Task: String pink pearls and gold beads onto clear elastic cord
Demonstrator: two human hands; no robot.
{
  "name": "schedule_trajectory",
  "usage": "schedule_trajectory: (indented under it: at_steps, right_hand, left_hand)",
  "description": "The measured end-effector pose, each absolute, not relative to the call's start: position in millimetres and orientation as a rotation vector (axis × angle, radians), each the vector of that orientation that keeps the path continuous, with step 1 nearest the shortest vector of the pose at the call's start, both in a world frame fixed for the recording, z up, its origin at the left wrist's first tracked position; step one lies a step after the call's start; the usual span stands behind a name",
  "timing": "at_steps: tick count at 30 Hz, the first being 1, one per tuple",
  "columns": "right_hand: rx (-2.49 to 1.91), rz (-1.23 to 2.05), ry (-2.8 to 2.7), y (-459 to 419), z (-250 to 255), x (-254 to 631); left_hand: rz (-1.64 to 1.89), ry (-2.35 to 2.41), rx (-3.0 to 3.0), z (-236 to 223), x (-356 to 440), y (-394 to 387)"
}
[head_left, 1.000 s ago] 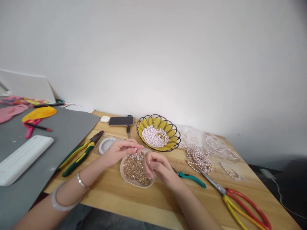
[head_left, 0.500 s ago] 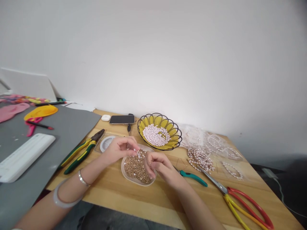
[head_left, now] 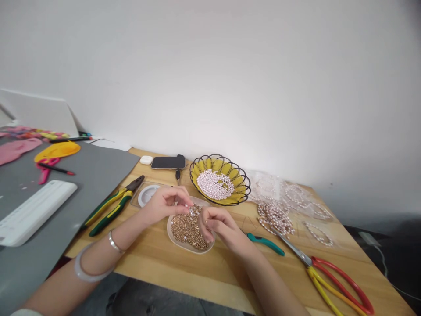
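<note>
Over the shallow pale tray [head_left: 170, 235] of small gold beads [head_left: 187, 228], my left hand [head_left: 169, 205] pinches a small whitish bead [head_left: 187, 206] between thumb and fingertips. A few clear, shiny beads [head_left: 192, 213] show just below those fingers. My right hand [head_left: 220, 228] hovers at the tray's right side, thumb and forefinger pressed together. A tiny gold glint shows at that pinch, too small to name; any thread between the hands cannot be made out.
Behind the tray stands a yellow wire-rimmed basket [head_left: 245, 193] with pale pink beads. Long-nosed pliers [head_left: 113, 206], a clear case [head_left: 135, 199] and a phone [head_left: 168, 163] lie left. Teal-handled pliers [head_left: 266, 242], bead strings [head_left: 275, 217], bagged bracelets [head_left: 296, 197] and scissors [head_left: 311, 262] lie right.
Both hands stay nearly in place over the tray, still pinched. The clear beads below my left fingertips show more plainly. The whole view has shifted slightly.
</note>
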State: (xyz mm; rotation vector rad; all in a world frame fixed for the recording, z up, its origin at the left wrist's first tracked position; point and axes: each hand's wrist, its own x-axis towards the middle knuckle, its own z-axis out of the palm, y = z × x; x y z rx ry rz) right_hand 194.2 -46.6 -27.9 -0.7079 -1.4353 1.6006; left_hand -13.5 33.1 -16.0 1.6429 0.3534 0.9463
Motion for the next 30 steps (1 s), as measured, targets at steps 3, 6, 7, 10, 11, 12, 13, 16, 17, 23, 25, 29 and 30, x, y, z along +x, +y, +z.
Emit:
schedule_trajectory:
  at_steps: [3,6,7,10,11,12,13,16,17,23,25,29,30]
  right_hand:
    - [-0.716,1.594,-1.428,-46.1,-27.8,193.9]
    - [-0.729,1.577,-1.442,-45.0,-27.3,193.9]
    - [-0.734,1.572,-1.444,-44.8,-27.1,193.9]
    - [-0.739,1.579,-1.432,-44.6,-26.3,193.7]
    - [-0.737,1.584,-1.428,-44.6,-26.1,193.7]
    - [-0.734,1.590,-1.424,-44.8,-26.1,193.7]
    - [-0.731,1.596,-1.423,-44.9,-26.1,193.9]
    - [-0.728,1.601,-1.428,-45.2,-27.0,194.5]
    - [-0.727,1.598,-1.430,-45.2,-27.3,194.7]
    - [-0.712,1.586,-1.431,-45.2,-27.0,194.9]
    - [-0.727,1.585,-1.434,-45.0,-26.0,194.9]
    - [-0.756,1.593,-1.435,-44.7,-23.8,194.6]
    - [-0.761,1.591,-1.437,-44.7,-23.2,194.4]
  left_hand:
    - [0.950,0.358,1.648,-17.6,-14.2,33.3]
    - [0.951,0.375,1.660,-19.4,-14.8,33.7]
    - [0.956,0.376,1.666,-20.0,-14.9,33.9]
    - [0.965,0.364,1.688,-21.7,-14.7,34.5]
    - [0.966,0.359,1.693,-22.1,-14.7,34.6]
    - [0.964,0.355,1.697,-22.5,-14.7,34.6]
    - [0.960,0.353,1.701,-22.8,-14.9,34.6]
    - [0.948,0.355,1.705,-23.3,-15.6,34.7]
    - [0.945,0.356,1.705,-23.4,-15.8,34.8]
    - [0.957,0.363,1.703,-21.6,-16.0,34.4]
    - [0.972,0.356,1.711,-20.2,-15.9,34.0]
    - [0.983,0.338,1.733,-17.8,-15.5,33.9]
    - [0.983,0.333,1.738,-17.7,-15.4,34.0]
